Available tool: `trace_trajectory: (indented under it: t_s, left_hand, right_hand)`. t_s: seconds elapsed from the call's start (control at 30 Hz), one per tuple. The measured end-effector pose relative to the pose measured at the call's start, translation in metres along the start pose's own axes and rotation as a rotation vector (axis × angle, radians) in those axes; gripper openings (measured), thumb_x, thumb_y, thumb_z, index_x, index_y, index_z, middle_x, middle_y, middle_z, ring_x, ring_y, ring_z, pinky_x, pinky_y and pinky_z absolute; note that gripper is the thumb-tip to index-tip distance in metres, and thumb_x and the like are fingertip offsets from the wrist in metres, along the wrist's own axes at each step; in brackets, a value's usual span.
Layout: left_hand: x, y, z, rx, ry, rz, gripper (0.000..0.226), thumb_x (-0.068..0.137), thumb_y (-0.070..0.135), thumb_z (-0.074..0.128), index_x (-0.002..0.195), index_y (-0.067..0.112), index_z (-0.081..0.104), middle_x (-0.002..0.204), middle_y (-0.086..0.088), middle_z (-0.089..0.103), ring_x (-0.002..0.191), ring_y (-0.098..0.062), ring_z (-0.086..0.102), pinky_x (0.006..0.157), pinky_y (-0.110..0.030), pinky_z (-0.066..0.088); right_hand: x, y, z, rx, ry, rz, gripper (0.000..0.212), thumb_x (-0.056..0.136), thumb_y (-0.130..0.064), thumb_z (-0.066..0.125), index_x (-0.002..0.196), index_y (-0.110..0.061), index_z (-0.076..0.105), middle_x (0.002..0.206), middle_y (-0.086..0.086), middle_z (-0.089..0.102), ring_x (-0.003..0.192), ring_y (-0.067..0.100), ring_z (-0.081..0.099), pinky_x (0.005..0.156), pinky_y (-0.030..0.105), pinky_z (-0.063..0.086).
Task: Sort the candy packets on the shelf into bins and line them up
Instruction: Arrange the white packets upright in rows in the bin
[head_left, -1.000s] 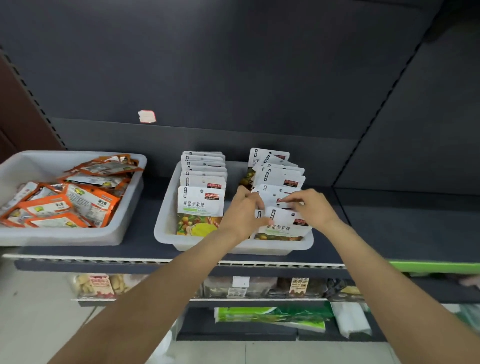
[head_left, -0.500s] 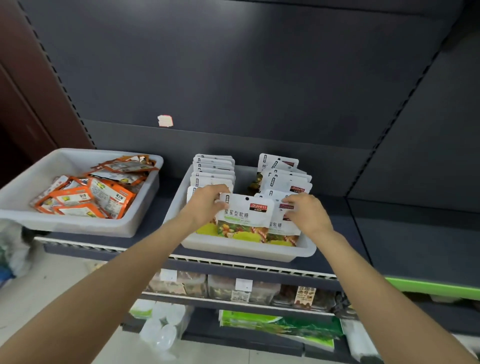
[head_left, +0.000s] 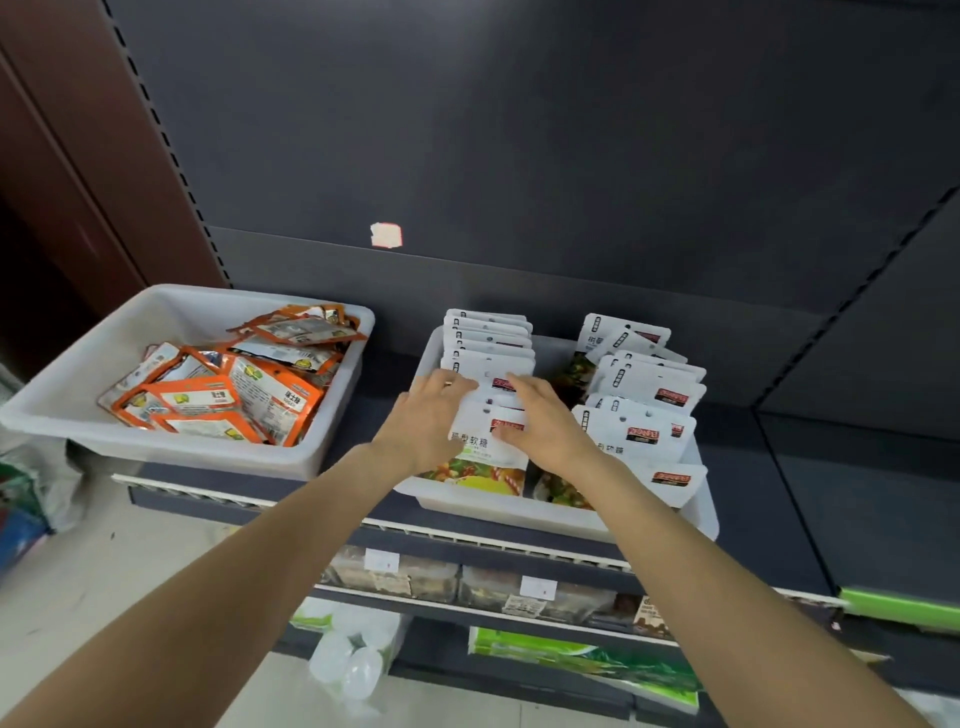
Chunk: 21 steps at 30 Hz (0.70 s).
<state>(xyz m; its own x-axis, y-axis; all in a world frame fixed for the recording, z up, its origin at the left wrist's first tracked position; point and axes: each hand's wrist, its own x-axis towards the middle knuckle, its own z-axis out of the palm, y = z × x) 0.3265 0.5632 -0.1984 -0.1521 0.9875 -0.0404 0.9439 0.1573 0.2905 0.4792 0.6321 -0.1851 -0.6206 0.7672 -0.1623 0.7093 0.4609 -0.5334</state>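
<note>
Left hand: the left hand (head_left: 425, 423) lies on the left edge of the front white candy packet with fruit print (head_left: 485, 452); its fingers are bent over the top of the packet and grasp it; a ring shows on one finger.
Right hand: the right hand (head_left: 545, 421) lies on the right part of the same packet, fingers nearly straight and pressing on its white top; the pictures do not plainly show if the thumb pinches it.
Held packet: it stands upright at the near end of the left row of white packets (head_left: 488, 343), just in front of the others and touching them.
Right bin: the white rectangular plastic bin (head_left: 519, 512) stands on the dark grey metal shelf (head_left: 737, 457); inside are two rows from near to far; the right row of white packets (head_left: 644, 395) is looser, some packets tilted and overlapping.
Left bin: a second white plastic bin (head_left: 62, 421) stands on the same shelf, well apart to the left; orange and white candy packets (head_left: 234, 395) lie in it in a loose heap, flat and tilted.
Back wall: a small torn white sticker (head_left: 386, 235) is on the dark panel, far behind the bins.
Below: the lower shelf holds brownish packs with white price tags (head_left: 537, 587); green packages (head_left: 582, 657) lie under them.
</note>
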Motion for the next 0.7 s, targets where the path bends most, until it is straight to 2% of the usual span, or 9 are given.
trace_trajectory:
  t_s: [0.1,0.2,0.3,0.37,0.4,0.47,0.5,0.63,0.7]
  left_hand:
    - [0.006,-0.006,0.005,0.083,-0.055,0.112,0.083,0.087,0.028,0.065,0.151,0.02,0.012,0.156,-0.003,0.01,0.144,-0.023,0.009,0.115,-0.036,0.015]
    - [0.01,-0.013,0.009,0.132,-0.058,0.135,0.084,0.087,0.025,0.066,0.151,0.02,0.011,0.156,-0.004,0.014,0.145,-0.022,0.011,0.117,-0.034,0.01]
    - [0.01,-0.016,0.008,-0.001,-0.003,0.111,0.069,0.086,0.017,0.067,0.144,0.021,0.03,0.14,-0.005,0.035,0.133,-0.023,0.03,0.111,-0.035,0.029]
    - [0.009,-0.017,0.001,-0.08,0.032,0.144,0.045,0.09,0.008,0.06,0.132,0.015,0.045,0.127,-0.008,0.043,0.121,-0.025,0.042,0.099,-0.037,0.041]
    - [0.009,-0.019,-0.001,-0.102,0.059,0.169,0.035,0.091,0.005,0.057,0.125,0.011,0.051,0.123,-0.009,0.046,0.116,-0.026,0.047,0.094,-0.038,0.044]
    - [0.007,-0.023,-0.006,-0.153,0.125,0.2,0.026,0.092,0.005,0.056,0.118,0.007,0.058,0.121,-0.009,0.049,0.112,-0.025,0.051,0.09,-0.04,0.047]
    - [0.005,-0.025,-0.006,-0.161,0.119,0.203,0.028,0.091,0.006,0.057,0.119,0.008,0.058,0.123,-0.008,0.049,0.112,-0.024,0.051,0.091,-0.04,0.047]
    - [-0.001,-0.026,0.005,-0.147,0.01,0.166,0.05,0.087,0.005,0.063,0.133,0.014,0.044,0.133,-0.006,0.042,0.124,-0.023,0.041,0.1,-0.036,0.043]
    - [-0.001,-0.025,0.004,-0.173,0.02,0.141,0.063,0.085,0.007,0.065,0.14,0.017,0.036,0.14,-0.005,0.035,0.13,-0.021,0.033,0.104,-0.033,0.04]
  right_hand:
    - [0.011,0.002,0.003,0.023,0.027,0.057,0.068,0.09,-0.025,0.062,0.148,-0.016,0.026,0.145,0.006,0.035,0.134,0.023,0.034,0.108,0.033,0.028]
    - [0.022,0.007,0.003,-0.035,0.019,0.082,0.061,0.087,-0.029,0.066,0.14,-0.015,0.04,0.131,0.007,0.041,0.125,0.023,0.038,0.102,0.03,0.031]
    - [0.027,0.003,0.002,-0.004,-0.015,0.067,0.035,0.085,-0.023,0.069,0.117,-0.015,0.057,0.109,0.0,0.049,0.106,0.021,0.049,0.079,0.025,0.039]
    - [0.021,-0.003,0.004,0.036,0.088,0.048,0.011,0.084,-0.02,0.07,0.09,-0.018,0.06,0.088,-0.001,0.056,0.086,0.021,0.054,0.064,0.028,0.04]
    - [0.015,-0.005,0.006,0.015,0.186,0.018,0.011,0.084,-0.02,0.069,0.084,-0.018,0.059,0.082,-0.001,0.058,0.081,0.021,0.055,0.063,0.032,0.041]
    - [0.003,-0.007,0.013,-0.055,0.366,-0.044,0.01,0.086,-0.022,0.067,0.087,-0.016,0.06,0.084,-0.005,0.059,0.076,0.015,0.054,0.063,0.031,0.041]
    - [-0.003,-0.006,0.017,-0.067,0.389,-0.057,0.011,0.087,-0.024,0.067,0.091,-0.016,0.06,0.088,-0.007,0.057,0.077,0.013,0.053,0.062,0.029,0.038]
    - [-0.003,0.0,0.026,0.126,0.153,0.013,0.042,0.081,-0.026,0.073,0.118,-0.019,0.056,0.108,-0.004,0.05,0.103,0.014,0.051,0.082,0.024,0.039]
    - [0.001,-0.003,0.015,0.361,0.163,0.007,0.051,0.083,-0.029,0.071,0.128,-0.024,0.048,0.12,-0.005,0.044,0.115,0.009,0.044,0.094,0.023,0.035]
